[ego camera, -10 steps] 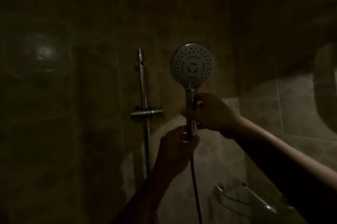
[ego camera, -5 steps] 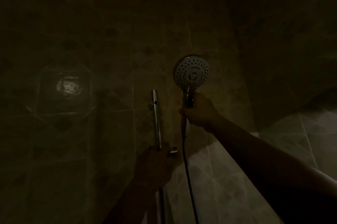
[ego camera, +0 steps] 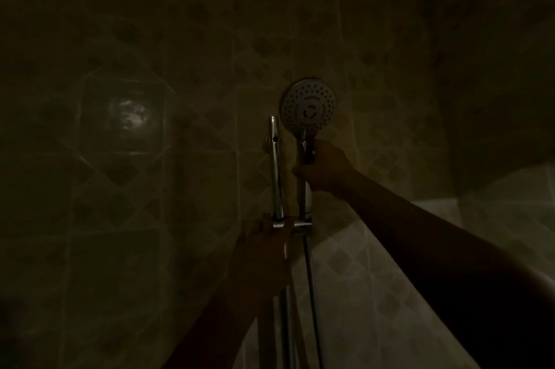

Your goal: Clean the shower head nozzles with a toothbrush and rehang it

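Note:
The scene is very dark. A round chrome shower head [ego camera: 308, 104] faces me, its nozzle face upright. My right hand [ego camera: 326, 169] grips its handle just under the head. The handle's lower end sits in the holder bracket [ego camera: 301, 225] on the vertical slide rail [ego camera: 276, 170]. My left hand [ego camera: 264, 251] grips the rail at the bracket, its fingers curled round the left side. The metal hose [ego camera: 310, 284] hangs straight down from the bracket. No toothbrush is in view.
Patterned tiled walls [ego camera: 180, 98] surround the shower corner; a brighter tiled patch [ego camera: 375, 278] lies lower right. A dim light reflection [ego camera: 129, 114] shows on the left wall.
My left hand left the shower handle and took hold of the rail at the bracket. My right hand brought the shower head left to the rail, with the handle's end now at the bracket.

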The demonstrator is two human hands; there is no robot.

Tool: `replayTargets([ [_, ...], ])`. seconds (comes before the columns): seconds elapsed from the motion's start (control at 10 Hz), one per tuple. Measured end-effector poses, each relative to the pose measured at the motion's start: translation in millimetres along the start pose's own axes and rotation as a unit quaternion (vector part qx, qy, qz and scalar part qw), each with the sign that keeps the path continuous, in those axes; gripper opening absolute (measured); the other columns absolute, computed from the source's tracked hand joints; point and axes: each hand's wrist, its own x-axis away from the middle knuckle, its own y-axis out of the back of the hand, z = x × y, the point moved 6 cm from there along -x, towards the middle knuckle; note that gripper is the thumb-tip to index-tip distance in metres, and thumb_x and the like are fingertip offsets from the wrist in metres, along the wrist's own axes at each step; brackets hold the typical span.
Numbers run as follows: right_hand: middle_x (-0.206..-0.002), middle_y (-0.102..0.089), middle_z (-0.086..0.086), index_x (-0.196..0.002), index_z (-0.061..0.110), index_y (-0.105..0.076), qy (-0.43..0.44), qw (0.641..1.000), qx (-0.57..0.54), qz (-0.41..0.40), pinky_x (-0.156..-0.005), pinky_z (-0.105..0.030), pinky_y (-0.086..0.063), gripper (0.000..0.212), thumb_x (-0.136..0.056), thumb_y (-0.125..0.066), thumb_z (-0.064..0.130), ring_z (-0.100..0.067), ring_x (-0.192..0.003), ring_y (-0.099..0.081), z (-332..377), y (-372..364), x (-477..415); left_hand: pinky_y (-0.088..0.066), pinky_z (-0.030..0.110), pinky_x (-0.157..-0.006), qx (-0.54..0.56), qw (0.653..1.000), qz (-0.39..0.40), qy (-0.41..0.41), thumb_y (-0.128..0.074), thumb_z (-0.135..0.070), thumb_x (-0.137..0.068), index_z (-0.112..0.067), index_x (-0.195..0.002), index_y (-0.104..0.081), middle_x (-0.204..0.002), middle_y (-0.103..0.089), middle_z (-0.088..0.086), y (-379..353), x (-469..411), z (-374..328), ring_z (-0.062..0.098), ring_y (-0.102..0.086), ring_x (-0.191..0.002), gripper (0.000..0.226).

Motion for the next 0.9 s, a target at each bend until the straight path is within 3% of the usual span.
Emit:
replayTargets([
  [0.2, -0.118, -0.066, -0.025, -0.119, -0.005, -0.062, 0.004, 0.999, 0.041, -0.014, -0.089, -0.053, -0.057, 0.036, -0.091, -0.071, 0.015, -0.037, -0.104, -0.067, -15, -7, -4, -0.039, 0.047, -0.113, 0.012, 1.000, -0.023, 0.010, -0.037, -0.050, -0.097, -0.038, -0.159, -0.019, -0.169, -0.013, 0.010, -11, 1, -1, 0.032, -0.039, -0.144, 0.066],
  [0.3, -0.126, -0.064, -0.015, -0.129, 0.004, -0.057, 0.007, 0.998, 0.065, -0.006, -0.092, -0.041, -0.056, 0.047, -0.091, -0.072, 0.026, -0.031, -0.111, -0.065, -31, -21, -2, -0.041, 0.044, -0.111, 0.026, 0.999, -0.037, -0.001, -0.049, -0.042, -0.098, -0.040, -0.159, -0.017, -0.169, -0.012, 0.009, -11, 1, -1, 0.031, -0.036, -0.146, 0.069],
  [0.7, -0.126, -0.064, -0.011, -0.132, 0.008, -0.053, 0.014, 0.997, 0.069, -0.031, -0.083, -0.031, -0.047, 0.047, -0.094, -0.066, 0.034, -0.028, -0.112, -0.063, -45, -32, 2, -0.035, 0.044, -0.116, 0.044, 0.999, -0.013, 0.003, -0.056, -0.043, -0.097, -0.040, -0.159, -0.014, -0.169, -0.009, 0.006, -16, -6, 2, 0.028, -0.023, -0.152, 0.075],
  [0.8, -0.130, -0.063, -0.013, -0.137, 0.008, -0.048, -0.005, 0.998, 0.057, -0.011, -0.080, -0.029, -0.042, 0.046, -0.099, -0.060, 0.032, -0.030, -0.114, -0.062, -46, -35, 6, -0.036, 0.048, -0.118, 0.062, 0.998, 0.012, 0.000, -0.056, -0.052, -0.092, -0.043, -0.158, -0.008, -0.169, -0.009, 0.008, -13, -7, 5, 0.029, -0.016, -0.154, 0.082],
  [0.9, -0.138, -0.057, -0.015, -0.143, 0.008, -0.044, -0.040, 0.993, 0.098, 0.057, -0.087, -0.032, -0.046, 0.048, -0.103, -0.053, 0.032, -0.032, -0.121, -0.059, -53, -40, 18, -0.033, 0.051, -0.119, 0.059, 0.997, 0.041, -0.010, -0.056, -0.055, -0.087, -0.040, -0.159, 0.000, -0.170, -0.007, 0.008, -17, 2, 10, 0.030, -0.008, -0.156, 0.092],
])
